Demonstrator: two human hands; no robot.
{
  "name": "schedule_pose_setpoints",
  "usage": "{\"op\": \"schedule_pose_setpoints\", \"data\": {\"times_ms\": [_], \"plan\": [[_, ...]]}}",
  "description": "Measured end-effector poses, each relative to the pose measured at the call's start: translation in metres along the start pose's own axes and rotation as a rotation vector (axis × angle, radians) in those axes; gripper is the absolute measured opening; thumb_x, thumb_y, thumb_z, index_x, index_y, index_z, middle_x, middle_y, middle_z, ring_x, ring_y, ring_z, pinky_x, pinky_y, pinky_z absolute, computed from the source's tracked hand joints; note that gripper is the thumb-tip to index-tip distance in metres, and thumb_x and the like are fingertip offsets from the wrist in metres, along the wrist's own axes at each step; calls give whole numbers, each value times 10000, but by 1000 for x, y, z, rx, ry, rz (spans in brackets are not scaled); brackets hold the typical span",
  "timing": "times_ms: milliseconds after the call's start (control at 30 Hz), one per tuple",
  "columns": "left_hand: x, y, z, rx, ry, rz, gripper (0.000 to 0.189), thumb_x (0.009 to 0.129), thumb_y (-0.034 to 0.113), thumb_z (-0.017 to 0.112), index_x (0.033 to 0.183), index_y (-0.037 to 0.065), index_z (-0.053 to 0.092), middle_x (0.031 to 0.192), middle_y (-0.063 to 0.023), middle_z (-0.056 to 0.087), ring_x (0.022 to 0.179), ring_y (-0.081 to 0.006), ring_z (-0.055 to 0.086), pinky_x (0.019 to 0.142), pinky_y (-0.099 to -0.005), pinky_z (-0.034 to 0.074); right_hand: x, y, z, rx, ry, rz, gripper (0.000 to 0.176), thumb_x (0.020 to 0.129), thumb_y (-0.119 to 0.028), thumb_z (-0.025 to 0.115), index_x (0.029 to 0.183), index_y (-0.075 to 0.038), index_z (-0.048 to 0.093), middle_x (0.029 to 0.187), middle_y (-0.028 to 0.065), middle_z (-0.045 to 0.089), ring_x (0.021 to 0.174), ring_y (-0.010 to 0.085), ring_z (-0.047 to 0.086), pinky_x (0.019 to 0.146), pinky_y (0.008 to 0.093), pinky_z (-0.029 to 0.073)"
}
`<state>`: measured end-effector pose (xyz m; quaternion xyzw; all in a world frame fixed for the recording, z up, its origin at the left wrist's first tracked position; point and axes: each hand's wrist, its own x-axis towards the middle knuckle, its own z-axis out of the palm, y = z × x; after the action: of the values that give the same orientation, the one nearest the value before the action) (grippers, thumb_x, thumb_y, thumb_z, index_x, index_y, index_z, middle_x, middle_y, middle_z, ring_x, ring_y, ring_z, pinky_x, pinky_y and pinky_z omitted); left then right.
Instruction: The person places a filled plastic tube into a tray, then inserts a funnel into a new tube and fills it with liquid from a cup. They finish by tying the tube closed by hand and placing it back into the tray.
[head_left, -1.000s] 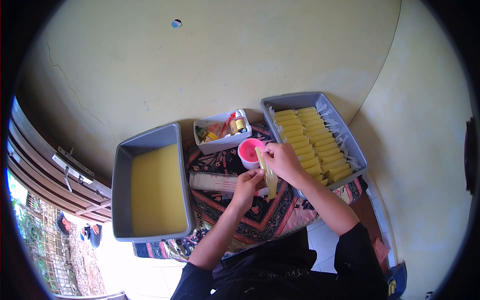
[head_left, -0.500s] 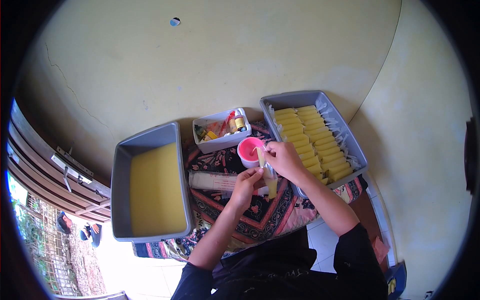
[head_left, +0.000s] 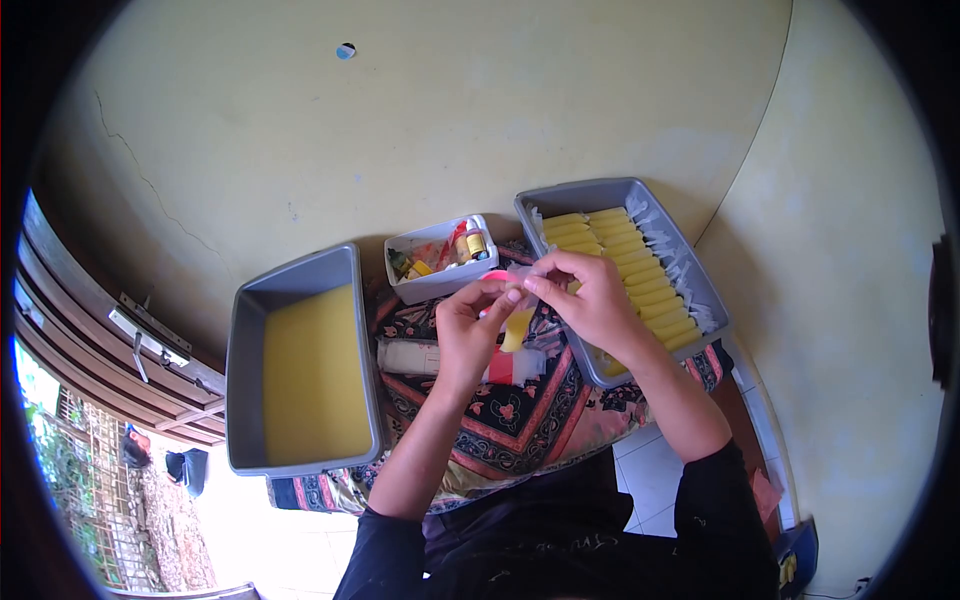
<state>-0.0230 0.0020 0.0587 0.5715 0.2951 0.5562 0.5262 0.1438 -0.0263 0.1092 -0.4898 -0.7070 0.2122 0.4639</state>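
A narrow clear plastic bag with yellow liquid (head_left: pixel 516 331) hangs below my two hands. My left hand (head_left: pixel 468 325) is closed, thumb and fingers pinching the bag's upper end. My right hand (head_left: pixel 590 298) pinches the same end from the other side, with the thumbs close together. Clear plastic shows between the fingertips. Just behind the hands is a pink-rimmed cup (head_left: pixel 495 275), mostly hidden by them. Below and behind the bag, a packet of plastic bags (head_left: pixel 408 357) lies on the patterned cloth (head_left: pixel 510 408).
On the left stands a large grey tub (head_left: pixel 372 400) of yellow liquid. Another grey tub (head_left: pixel 690 240) at the right holds rows of filled yellow bags. A white box (head_left: pixel 440 289) with small bottles sits against the wall. Outside the door at the left is a person (head_left: pixel 184 470).
My right hand has come from beside the cup to meet my left at the bag's top. My left hand has risen leftward, and the filled bag now hangs higher and further left.
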Motion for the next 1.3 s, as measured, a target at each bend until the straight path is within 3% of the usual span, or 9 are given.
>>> {"op": "schedule_pose_setpoints", "data": {"times_ms": [267, 433, 533, 767, 1000, 1100, 1167, 1300], "plan": [[3, 18, 0, -106, 28, 60, 206, 896, 61, 659, 1064, -59, 649, 917, -98, 699, 846, -115, 650, 780, -247, 512, 14, -21, 1, 117, 2, -57, 121, 879, -83, 666, 905, 34, 681, 806, 61, 690, 725, 76, 616, 659, 234, 493], [-5, -7, -14, -212, -67, -11, 271, 953, 150, 594, 1135, -48, 625, 991, -84, 692, 912, -112, 632, 852, -264, 486, 13, -20, 5, 165, 23, -68, 129, 885, -90, 664, 918, 34, 680, 810, 45, 685, 731, 60, 605, 666, 224, 488], [-13, -25, -18, -145, -178, -79, 255, 949, 131, 598, 1130, -46, 628, 992, -75, 690, 903, -112, 631, 843, -259, 488, 13, -15, 7, 208, 39, -37, 138, 894, -98, 660, 926, 36, 677, 810, 29, 675, 732, 51, 590, 662, 216, 479], [-25, -40, -9, -259, -40, -187, 179, 942, 97, 605, 1040, -39, 667, 919, -59, 689, 826, -100, 625, 780, -247, 502, 4, 10, 25, 455, 64, 60, 162, 916, -133, 643, 916, 26, 674, 742, 47, 671, 683, 41, 603, 594, 209, 474], [-30, -51, -11, -256, -15, -280, 178, 950, 120, 599, 1009, -38, 656, 891, -56, 680, 777, -94, 627, 726, -238, 506, -7, 34, 34, 291, 116, 96, 189, 912, -150, 646, 875, 35, 663, 659, 66, 645, 587, 48, 568, 506, 247, 423], [-36, -58, -8, -325, -64, -366, 229, 966, 173, 580, 1030, -37, 644, 899, -63, 671, 776, -100, 633, 722, -249, 516, 1, 37, 34, 58, 140, 66, 205, 882, -152, 667, 836, 47, 653, 600, 121, 614, 511, 115, 566, 477, 291, 411], [-40, -70, -8, -368, -73, -408, 229, 967, 178, 579, 1027, -34, 640, 895, -59, 668, 775, -101, 634, 728, -252, 519, 6, 41, 35, -96, 94, 93, 221, 845, -164, 686, 806, 50, 652, 596, 173, 600, 491, 212, 583, 481, 323, 427], [-48, -79, -2, -416, -66, -496, 218, 972, 203, 570, 1006, -5, 627, 870, -45, 660, 759, -113, 644, 718, -265, 524, 10, 69, 45, -115, 69, 107, 225, 823, -174, 692, 787, 46, 662, 607, 187, 609, 510, 267, 602, 486, 349, 437]]}}
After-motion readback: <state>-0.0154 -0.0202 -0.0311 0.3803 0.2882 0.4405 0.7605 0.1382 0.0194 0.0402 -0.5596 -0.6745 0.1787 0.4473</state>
